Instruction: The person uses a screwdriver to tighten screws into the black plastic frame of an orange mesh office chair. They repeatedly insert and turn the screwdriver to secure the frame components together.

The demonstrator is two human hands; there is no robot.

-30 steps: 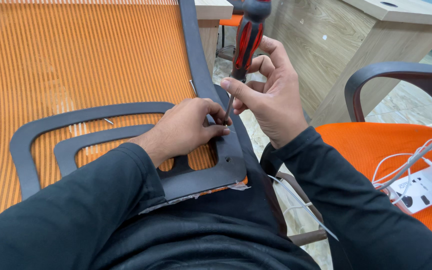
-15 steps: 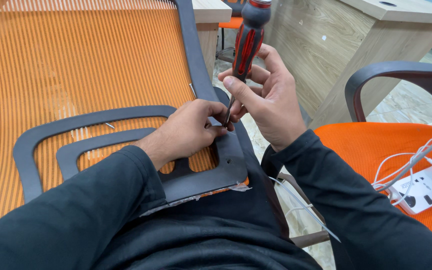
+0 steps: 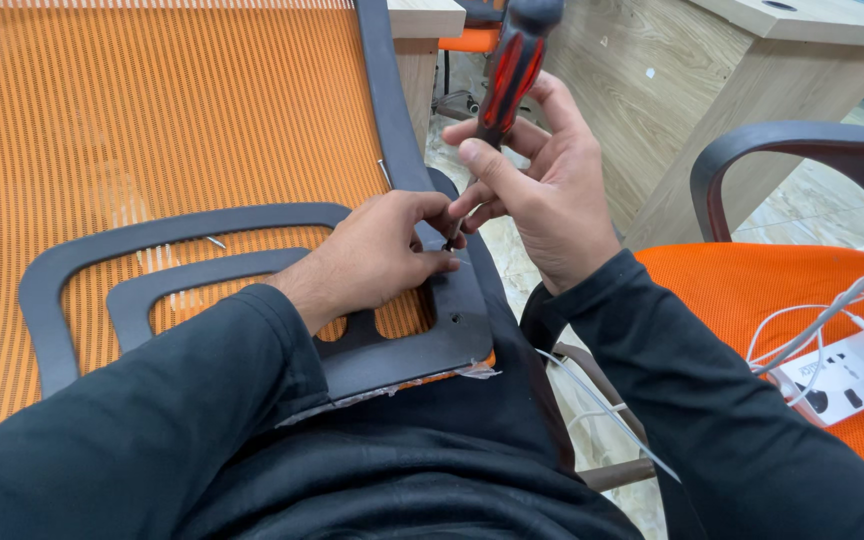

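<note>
I saw right hand fist gripping red-black screwdriver upright; left hand fingertips pinched its tip steady on near-right dark plastic chair bracket.

The person wears a black top with long sleeves. The cloth is plain and soft, with folds at both elbows and over the lap, without print or buttons. Each sleeve ends at the wrist in a simple cuff. The left hand and the right hand are bare, with no gloves, rings or watch.
</note>
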